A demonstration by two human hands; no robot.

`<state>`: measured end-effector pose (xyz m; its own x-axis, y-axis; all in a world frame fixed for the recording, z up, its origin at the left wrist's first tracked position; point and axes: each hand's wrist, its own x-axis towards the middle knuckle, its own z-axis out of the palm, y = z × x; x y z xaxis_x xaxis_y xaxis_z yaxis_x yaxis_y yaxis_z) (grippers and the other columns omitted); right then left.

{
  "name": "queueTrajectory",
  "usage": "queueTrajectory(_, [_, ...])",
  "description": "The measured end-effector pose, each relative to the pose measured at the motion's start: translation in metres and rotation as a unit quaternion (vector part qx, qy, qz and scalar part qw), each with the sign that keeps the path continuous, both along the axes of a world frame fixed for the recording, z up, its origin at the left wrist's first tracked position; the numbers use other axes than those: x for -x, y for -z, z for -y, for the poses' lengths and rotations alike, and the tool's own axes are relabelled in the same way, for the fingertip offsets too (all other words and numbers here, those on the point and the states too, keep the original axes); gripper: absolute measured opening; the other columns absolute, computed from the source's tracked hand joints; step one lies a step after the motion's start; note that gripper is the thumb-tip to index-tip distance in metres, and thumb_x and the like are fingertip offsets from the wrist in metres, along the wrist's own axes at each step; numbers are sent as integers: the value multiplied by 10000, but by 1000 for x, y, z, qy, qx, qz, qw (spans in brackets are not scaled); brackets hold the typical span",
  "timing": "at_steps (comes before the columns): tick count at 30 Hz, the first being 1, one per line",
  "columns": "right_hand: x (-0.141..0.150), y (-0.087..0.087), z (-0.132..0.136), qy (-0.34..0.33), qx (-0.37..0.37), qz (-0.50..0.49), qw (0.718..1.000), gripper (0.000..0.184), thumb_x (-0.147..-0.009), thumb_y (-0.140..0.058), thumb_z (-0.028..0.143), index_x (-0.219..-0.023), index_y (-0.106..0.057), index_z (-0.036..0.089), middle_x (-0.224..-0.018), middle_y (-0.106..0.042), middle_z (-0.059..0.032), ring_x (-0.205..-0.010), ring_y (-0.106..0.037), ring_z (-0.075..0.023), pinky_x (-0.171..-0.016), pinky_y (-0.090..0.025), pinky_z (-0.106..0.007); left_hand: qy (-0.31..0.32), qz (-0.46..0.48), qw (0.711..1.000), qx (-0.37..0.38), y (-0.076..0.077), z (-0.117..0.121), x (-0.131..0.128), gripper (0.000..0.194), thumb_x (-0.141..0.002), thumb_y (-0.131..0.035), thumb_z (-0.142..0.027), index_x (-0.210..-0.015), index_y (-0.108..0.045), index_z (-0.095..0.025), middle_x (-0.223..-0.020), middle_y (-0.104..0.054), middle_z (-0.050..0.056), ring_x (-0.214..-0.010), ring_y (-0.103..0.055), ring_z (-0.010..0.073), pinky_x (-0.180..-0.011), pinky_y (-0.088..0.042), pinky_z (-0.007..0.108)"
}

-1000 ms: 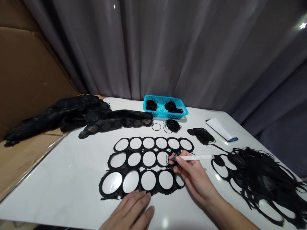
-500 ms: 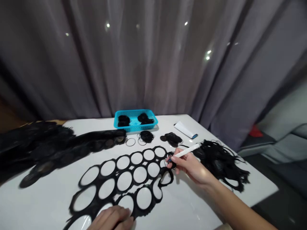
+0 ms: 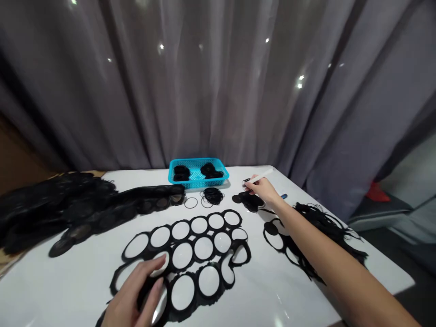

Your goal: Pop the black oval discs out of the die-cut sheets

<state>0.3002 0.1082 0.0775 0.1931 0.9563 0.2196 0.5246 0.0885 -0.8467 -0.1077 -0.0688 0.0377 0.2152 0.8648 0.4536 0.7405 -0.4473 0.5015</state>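
My left hand (image 3: 138, 290) rests with thumb and forefinger apart on the near left part of a black sheet with rows of round holes (image 3: 195, 243). The sheet lies on the white table, its right end curled up. Farther off, my right hand (image 3: 264, 190) is closed around a white pen-shaped tool (image 3: 262, 175). Its fingertips are just above a small pile of black round pieces (image 3: 251, 201); something small and dark shows at them, too small to make out.
A blue basket (image 3: 199, 184) with black pieces stands at the back. Thin black rings (image 3: 213, 195) lie before it. Black sheets (image 3: 85, 211) are heaped at left, black scraps (image 3: 316, 227) at right under my forearm. A grey curtain (image 3: 204, 91) hangs behind.
My right hand has moved from the sheet's right end to the back, with the white tool. My left hand has shifted up and left, its fingers now spread. The view has shifted slightly.
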Motion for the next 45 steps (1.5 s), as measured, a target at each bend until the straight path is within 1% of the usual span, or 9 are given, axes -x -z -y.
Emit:
queueTrajectory(8, [97, 18, -35, -78, -16, 188, 979, 147, -886, -553, 174, -743, -542, 208, -801, -659, -43, -814, -616, -212, -771, -403, -300, -121, 155, 978, 68, -17, 10, -9, 339, -960, -536, -477, -1186, -640, -247, -1032, -682, 61, -877, -676, 217, -469, -540, 199])
queueTrajectory(14, [128, 15, -31, -127, 32, 306, 943, 91, -855, -616, 127, -784, -599, 181, -885, -681, -94, -852, -625, -237, -691, -376, -291, -110, 126, 983, 77, -11, 6, -2, 273, -973, -517, -454, -1110, -655, -261, -1045, -671, 43, -878, -652, 205, -476, -519, 201])
queueTrajectory(18, [132, 2, -24, -130, 40, 347, 928, 61, -860, -607, 125, -826, -616, 175, -952, -678, -121, -866, -625, -253, -649, -362, -292, -81, 37, 994, 69, -5, 1, 2, 243, -994, -478, -410, -1084, -651, -265, -1057, -671, 38, -966, -650, 224, -673, -574, 281])
queueTrajectory(23, [131, -10, -14, -177, 25, 344, 922, 129, -865, -615, 146, -750, -581, 193, -864, -679, -66, -866, -632, -221, -735, -415, -289, -83, -63, 994, 30, 7, -3, 2, 297, -990, -449, -394, -1151, -665, -269, -1291, -638, 67, -1152, -627, 287, -917, -547, 451])
queueTrajectory(29, [99, -13, 36, -176, -63, 152, 971, 182, -908, -580, 305, -754, -554, 212, -1153, -680, -82, -1094, -612, -258, -968, -406, -393, -59, -190, 980, -6, 27, -5, 8, 452, -999, -441, -404, -1412, -534, -245, -1492, -525, 81, -1371, -488, 315, -1054, -463, 533])
queueTrajectory(33, [65, -5, 102, -165, 59, -1, 985, 246, -919, -591, 414, -787, -557, 210, -1007, -689, -69, -905, -629, -227, -837, -457, -372, -12, -251, 967, -46, 29, -8, 18, 621, -988, -471, -473, -1561, -333, -279, -1568, -428, 60, -1405, -452, 311, -1115, -397, 540])
queueTrajectory(36, [45, 6, 147, -219, 181, -96, 954, 260, -915, -617, 412, -790, -526, 202, -1000, -682, -75, -755, -611, -184, -728, -472, -337, 17, -269, 962, -52, 26, -13, 28, 661, -990, -453, -502, -1590, -254, -311, -1581, -403, 37, -1400, -461, 301, -1120, -393, 512])
queueTrajectory(40, [33, 17, 173, -277, 187, -23, 942, 203, -940, -595, 326, -793, -536, 200, -1150, -647, -85, -1076, -590, -239, -897, -437, -348, 47, -274, 958, -67, 28, -20, 42, 620, -1003, -411, -505, -1584, -248, -364, -1569, -424, 0, -1403, -460, 272, -1124, -391, 467])
queueTrajectory(45, [31, 18, 170, -292, 136, 72, 944, 140, -1005, -464, 293, -917, -547, 224, -958, -601, -24, -875, -559, -176, -808, -430, -293, 34, -290, 948, -127, 26, -29, 39, 664, -983, -469, -494, -1589, -249, -339, -1545, -461, 40, -1391, -471, 305, -1184, -263, 541])
